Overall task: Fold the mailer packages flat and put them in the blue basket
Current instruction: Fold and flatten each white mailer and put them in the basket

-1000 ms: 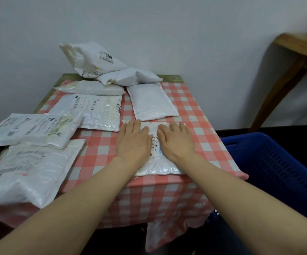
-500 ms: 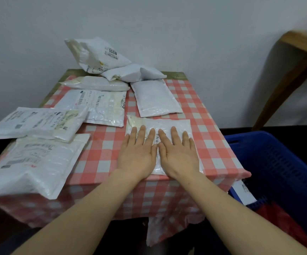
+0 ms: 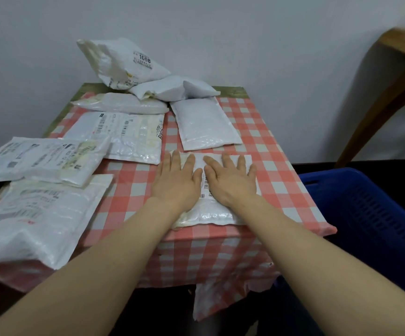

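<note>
Pressing flat: left hand (image 3: pixel 176 181), right hand (image 3: pixel 231 181) (fingers straight) on mailer (image 3: pixel 205 215).

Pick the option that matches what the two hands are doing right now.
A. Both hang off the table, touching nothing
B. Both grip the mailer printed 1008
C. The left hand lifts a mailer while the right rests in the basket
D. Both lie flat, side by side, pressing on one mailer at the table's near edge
D: the left hand and right hand lie flat with straight fingers on the white mailer at the near table edge.
</note>
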The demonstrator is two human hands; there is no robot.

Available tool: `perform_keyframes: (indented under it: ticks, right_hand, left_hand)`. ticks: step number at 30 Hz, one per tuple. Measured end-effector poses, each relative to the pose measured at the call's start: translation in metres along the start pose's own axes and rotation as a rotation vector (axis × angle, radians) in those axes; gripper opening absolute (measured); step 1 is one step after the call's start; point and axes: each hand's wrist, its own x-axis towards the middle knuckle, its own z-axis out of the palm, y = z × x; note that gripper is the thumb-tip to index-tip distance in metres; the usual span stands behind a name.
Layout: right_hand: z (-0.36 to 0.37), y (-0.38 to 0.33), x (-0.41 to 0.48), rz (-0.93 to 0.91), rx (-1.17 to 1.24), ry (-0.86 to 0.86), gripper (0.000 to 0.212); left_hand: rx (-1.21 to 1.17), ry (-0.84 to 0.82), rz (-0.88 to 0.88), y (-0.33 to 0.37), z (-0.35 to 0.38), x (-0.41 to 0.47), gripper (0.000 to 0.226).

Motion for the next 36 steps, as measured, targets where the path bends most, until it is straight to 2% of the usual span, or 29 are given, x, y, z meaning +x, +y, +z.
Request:
perform_keyframes:
  ticks: [16,24,27,29,31,34,36]
  right_hand:
    - [0.005,-0.001,0.003,-0.007,-0.029,0.037,0.049]
    - [0.005,0.0,0.0,0.0,-0.021,0.023,0.05]
    - [0.002,0.002,0.002,-0.015,0.073,0.019,0.05]
    - [-0.002,0.006,0.001,-0.048,0.251,0.129,0.048]
    - [-0.006,0.013,-0.001,-0.045,0.465,0.262,0.045]
    - [-0.011,0.019,-0.007,-0.013,0.572,0.256,0.044]
    - [-0.017,0.021,-0.014,-0.025,0.583,0.235,0.045]
  left_hand:
    - [0.033,0.04,-0.007,0.002,0.003,-0.001,0.055]
    - [0.055,0.005,-0.024,0.004,0.002,-0.002,0.056]
    - [0.056,-0.042,-0.09,0.008,-0.006,-0.003,0.057]
    - [-0.032,0.002,-0.147,0.012,-0.014,-0.009,0.059]
    - [-0.225,0.108,-0.226,0.015,-0.023,-0.014,0.066]
    - [-0.577,0.234,-0.402,0.015,-0.042,-0.016,0.071]
    - [-0.799,0.261,-0.437,0.017,-0.049,-0.014,0.062]
